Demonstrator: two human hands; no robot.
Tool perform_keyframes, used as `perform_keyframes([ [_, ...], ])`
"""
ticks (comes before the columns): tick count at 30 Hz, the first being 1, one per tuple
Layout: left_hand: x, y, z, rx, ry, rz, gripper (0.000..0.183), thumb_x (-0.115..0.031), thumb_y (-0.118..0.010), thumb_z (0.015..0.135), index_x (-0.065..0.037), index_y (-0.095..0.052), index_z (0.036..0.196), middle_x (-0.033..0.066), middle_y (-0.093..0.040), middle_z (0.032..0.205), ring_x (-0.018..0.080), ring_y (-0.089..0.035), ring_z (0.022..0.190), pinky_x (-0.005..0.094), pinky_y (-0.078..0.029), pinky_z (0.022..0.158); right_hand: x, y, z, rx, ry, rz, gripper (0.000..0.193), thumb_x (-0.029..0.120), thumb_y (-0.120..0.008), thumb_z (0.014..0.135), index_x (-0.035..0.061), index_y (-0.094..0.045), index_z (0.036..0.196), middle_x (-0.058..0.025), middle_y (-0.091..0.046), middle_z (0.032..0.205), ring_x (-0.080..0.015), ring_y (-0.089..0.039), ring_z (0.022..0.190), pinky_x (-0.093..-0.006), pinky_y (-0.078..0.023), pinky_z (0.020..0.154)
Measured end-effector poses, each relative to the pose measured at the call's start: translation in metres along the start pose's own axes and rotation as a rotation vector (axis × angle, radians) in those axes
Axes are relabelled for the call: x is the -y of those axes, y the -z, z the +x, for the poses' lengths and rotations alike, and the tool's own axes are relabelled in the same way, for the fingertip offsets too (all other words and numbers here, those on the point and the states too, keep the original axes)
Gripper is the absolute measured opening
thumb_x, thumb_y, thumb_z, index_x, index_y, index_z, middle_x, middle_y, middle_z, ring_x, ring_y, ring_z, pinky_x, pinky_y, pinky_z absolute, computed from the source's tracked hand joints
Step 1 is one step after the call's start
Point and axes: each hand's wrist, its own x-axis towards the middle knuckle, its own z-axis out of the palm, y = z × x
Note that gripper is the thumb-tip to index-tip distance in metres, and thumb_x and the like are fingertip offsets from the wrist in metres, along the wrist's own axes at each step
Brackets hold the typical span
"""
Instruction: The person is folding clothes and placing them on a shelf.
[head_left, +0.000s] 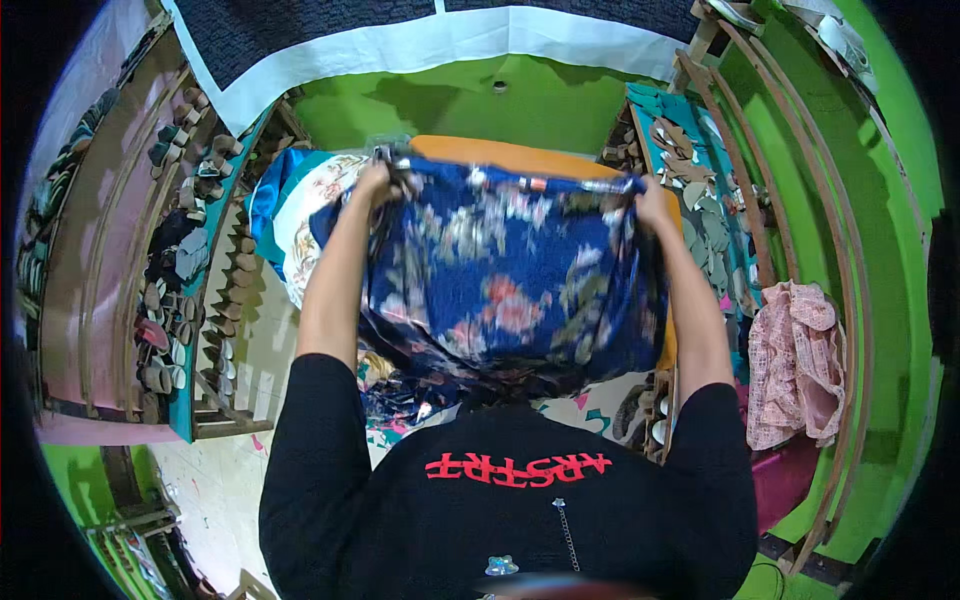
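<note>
In the middle of the head view, a wide navy-blue floral cloth point(505, 270) hangs between the left hand point(380, 184) and right hand point(652, 202), fingers pinching its upper edge; spreading seems in hand, the next move calling for even tension.

Our left arm point(333, 285) and right arm point(699, 320) both stretch forward, each slanting inward so that our elbows spread wider than our hands, with bare skin showing below the short black sleeves point(318, 425). Our left hand point(385, 183), its fingers curled inward in a grip, sits a little farther forward than our right hand point(649, 201), which is also closed in a grasp. We hold the two well apart at nearly matching reach, both slightly blurred.
</note>
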Motion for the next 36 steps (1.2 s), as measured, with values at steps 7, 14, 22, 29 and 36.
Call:
perform_keyframes([
  [7,-0.320,-0.052,0.103,-0.388,-0.121,-0.761,0.021,-0.020,-0.037,0.089,-0.007,-0.046,0.102,0.0080,-0.055,0.090,0.0193,-0.056,0.076,0.0324,-0.050,0.067,0.082,0.136,0.097,-0.973,-0.113,0.052,0.029,0.007,-0.046,0.072,0.0061,-0.048,0.101,-0.0222,-0.057,0.089,-0.0399,-0.053,0.085,-0.0421,-0.041,0.073],
  [14,-0.303,-0.083,0.089,-0.115,-0.277,-0.341,0.036,-0.024,-0.060,0.076,-0.007,-0.041,0.103,0.0052,-0.053,0.088,0.0145,-0.049,0.079,0.0293,-0.042,0.070,0.059,0.112,0.090,-0.301,-0.018,0.193,0.068,0.024,-0.055,0.075,-0.0015,-0.019,0.127,-0.0272,-0.043,0.116,-0.0380,-0.042,0.109,-0.0352,-0.033,0.090],
  [22,-0.152,-0.204,-0.075,0.472,0.585,0.661,0.112,-0.067,-0.060,0.054,-0.026,0.008,0.133,0.0230,-0.001,0.137,0.0458,0.002,0.124,0.0601,-0.001,0.095,-0.020,-0.017,-0.043,0.353,-0.243,0.002,0.095,0.045,-0.065,0.064,-0.0004,-0.015,0.130,-0.0297,-0.014,0.132,-0.0403,-0.020,0.122,-0.0391,-0.021,0.101],
  [29,-0.131,-0.219,-0.161,0.051,0.358,0.785,0.052,-0.046,-0.058,0.071,-0.037,-0.043,0.120,0.0058,-0.003,0.141,0.0403,-0.003,0.126,0.0645,-0.004,0.092,0.022,-0.019,-0.144,0.057,-0.778,-0.444,0.097,0.046,-0.070,0.059,0.0077,-0.017,0.131,-0.0189,-0.005,0.137,-0.0356,-0.006,0.126,-0.0608,-0.009,0.094],
  [36,-0.112,-0.219,-0.141,-0.003,0.393,0.790,0.033,-0.038,-0.052,0.078,-0.039,-0.051,0.111,0.0019,-0.013,0.140,0.0383,-0.006,0.126,0.0660,-0.005,0.090,0.006,-0.008,-0.200,-0.537,-0.963,-0.593,0.068,0.037,-0.067,0.064,0.0056,-0.040,0.117,-0.0132,-0.044,0.112,-0.0306,-0.040,0.105,-0.0471,-0.027,0.087],
])
